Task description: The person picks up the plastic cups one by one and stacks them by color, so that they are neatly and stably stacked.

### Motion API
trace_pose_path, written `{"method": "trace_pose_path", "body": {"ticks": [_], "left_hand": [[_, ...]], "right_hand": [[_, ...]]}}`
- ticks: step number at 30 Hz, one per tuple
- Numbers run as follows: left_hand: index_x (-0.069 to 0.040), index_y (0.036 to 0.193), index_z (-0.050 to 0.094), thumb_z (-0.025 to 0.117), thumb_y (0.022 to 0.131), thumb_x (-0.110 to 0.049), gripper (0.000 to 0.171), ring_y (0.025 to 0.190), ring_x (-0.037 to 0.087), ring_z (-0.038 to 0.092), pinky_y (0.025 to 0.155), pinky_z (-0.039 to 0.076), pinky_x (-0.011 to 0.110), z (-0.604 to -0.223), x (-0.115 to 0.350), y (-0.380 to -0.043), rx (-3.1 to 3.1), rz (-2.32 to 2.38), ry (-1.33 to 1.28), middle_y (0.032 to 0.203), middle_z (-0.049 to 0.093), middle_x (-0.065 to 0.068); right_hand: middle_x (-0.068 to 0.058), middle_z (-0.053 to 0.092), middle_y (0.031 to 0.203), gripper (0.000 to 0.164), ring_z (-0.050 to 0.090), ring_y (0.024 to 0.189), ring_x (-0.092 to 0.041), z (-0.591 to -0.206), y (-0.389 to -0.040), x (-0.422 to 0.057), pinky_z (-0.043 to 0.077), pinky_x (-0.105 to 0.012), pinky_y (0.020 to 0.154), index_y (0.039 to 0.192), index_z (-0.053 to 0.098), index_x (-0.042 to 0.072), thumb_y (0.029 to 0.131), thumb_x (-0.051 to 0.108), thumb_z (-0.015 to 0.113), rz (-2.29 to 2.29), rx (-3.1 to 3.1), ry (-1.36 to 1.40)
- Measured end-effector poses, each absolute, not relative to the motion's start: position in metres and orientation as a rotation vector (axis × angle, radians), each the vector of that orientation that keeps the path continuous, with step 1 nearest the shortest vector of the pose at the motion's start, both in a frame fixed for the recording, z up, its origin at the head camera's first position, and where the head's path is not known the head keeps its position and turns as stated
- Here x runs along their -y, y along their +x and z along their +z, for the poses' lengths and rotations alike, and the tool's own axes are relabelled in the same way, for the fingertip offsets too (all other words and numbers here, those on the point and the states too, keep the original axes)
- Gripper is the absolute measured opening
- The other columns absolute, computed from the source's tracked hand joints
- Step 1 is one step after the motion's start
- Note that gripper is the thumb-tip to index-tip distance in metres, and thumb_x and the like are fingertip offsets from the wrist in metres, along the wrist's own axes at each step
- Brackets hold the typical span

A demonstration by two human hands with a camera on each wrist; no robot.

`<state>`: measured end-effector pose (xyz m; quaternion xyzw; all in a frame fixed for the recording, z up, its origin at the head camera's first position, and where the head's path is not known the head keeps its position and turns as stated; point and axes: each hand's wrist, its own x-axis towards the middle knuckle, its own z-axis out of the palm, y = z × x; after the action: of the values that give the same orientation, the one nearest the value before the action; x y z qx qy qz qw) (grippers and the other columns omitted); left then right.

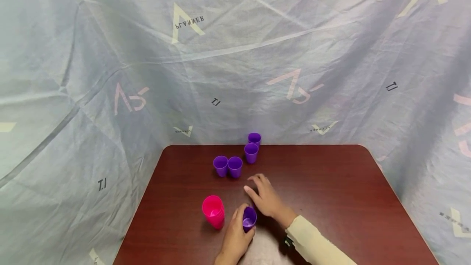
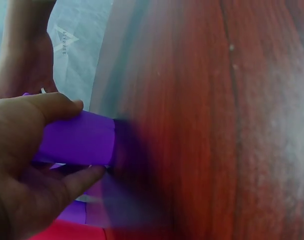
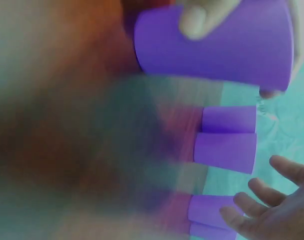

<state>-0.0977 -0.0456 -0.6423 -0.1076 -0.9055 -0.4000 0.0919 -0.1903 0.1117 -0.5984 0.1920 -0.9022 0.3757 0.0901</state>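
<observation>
My left hand grips a purple cup near the front of the table, thumb on one side and fingers on the other. Seen from the left wrist, the thumb and a finger pinch this cup around its side. Just beyond and to the right of it, my right hand holds nothing, its fingers spread and slightly bent. The right wrist view has the gripped cup large at the top and the right hand's loose fingers at lower right. Left of the left hand stands a stack of pink cups.
Two purple cups stand side by side further back on the brown table. Another two purple cups stand one behind the other near the far edge. A grey printed sheet hangs around the table.
</observation>
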Motion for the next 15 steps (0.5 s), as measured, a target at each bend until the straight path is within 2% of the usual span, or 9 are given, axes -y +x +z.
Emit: {"method": "trace_pose_path", "body": {"ticks": [4,8,15], "left_hand": [[-0.016,0.143,0.054,0.088,0.073,0.000,0.079,0.116,0.020,0.071,0.098,0.058,0.042,-0.641,0.045,-0.098,2.682,-1.190,-0.302,0.132,0.068,0.004],[-0.018,0.142,0.055,0.089,0.073,0.000,0.079,0.114,0.020,0.071,0.095,0.059,0.040,-0.642,0.045,-0.098,2.663,-1.189,-0.306,0.130,0.068,0.004],[-0.020,0.144,0.053,0.089,0.075,-0.005,0.080,0.117,0.019,0.070,0.097,0.058,0.040,-0.641,0.044,-0.098,2.695,-1.209,-0.261,0.135,0.067,0.003]], "right_hand": [[-0.019,0.058,0.140,0.052,0.056,0.134,-0.039,-0.597,-0.211,-0.108,0.048,-0.057,0.113,0.138,0.063,0.006,0.106,0.047,0.058,1.023,2.744,0.603],[-0.024,0.054,0.150,0.049,0.049,0.142,-0.046,-0.601,-0.230,-0.103,0.044,-0.061,0.117,0.139,0.065,0.005,0.104,0.039,0.064,0.917,2.716,0.691],[-0.021,0.047,0.162,0.048,0.040,0.151,-0.049,-0.604,-0.262,-0.093,0.039,-0.059,0.123,0.146,0.063,0.011,0.102,0.032,0.068,0.684,2.706,0.753]]}}
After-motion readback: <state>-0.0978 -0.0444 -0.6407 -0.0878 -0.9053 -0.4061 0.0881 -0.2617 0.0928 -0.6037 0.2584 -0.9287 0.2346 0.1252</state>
